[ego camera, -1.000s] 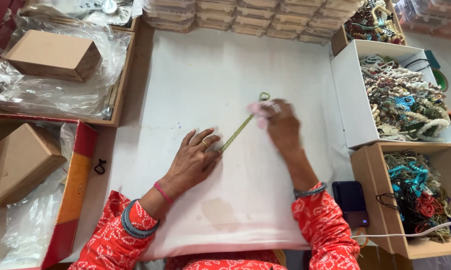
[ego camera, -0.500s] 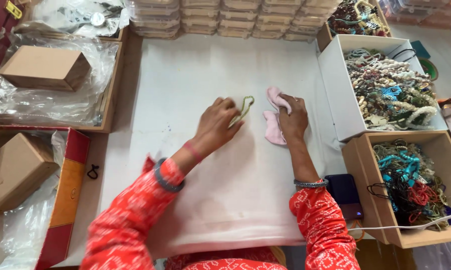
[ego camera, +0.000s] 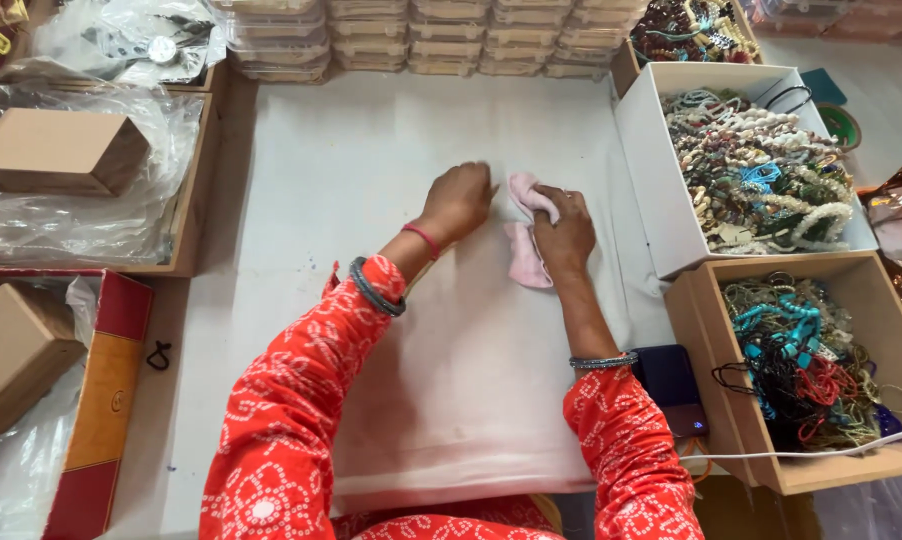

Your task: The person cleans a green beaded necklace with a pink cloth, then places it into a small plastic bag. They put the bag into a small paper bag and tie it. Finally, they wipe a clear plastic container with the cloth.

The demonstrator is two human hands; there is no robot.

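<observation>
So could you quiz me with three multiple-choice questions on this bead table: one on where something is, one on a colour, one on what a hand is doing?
1. Where is the dark phone?
A. In the white box
B. On the white cloth beside the right forearm
C. On the cardboard box at left

2. What colour is the small rag?
A. Pink
B. Blue
C. Black

3. What is the right hand doing?
A. Hanging in the air
B. Inside the brown box
C. Pressed on the rag

Answers: B, it lies by the right sleeve, near the brown box. A, pale pink against the white cloth. C, its fingers rest on the rag.
</observation>
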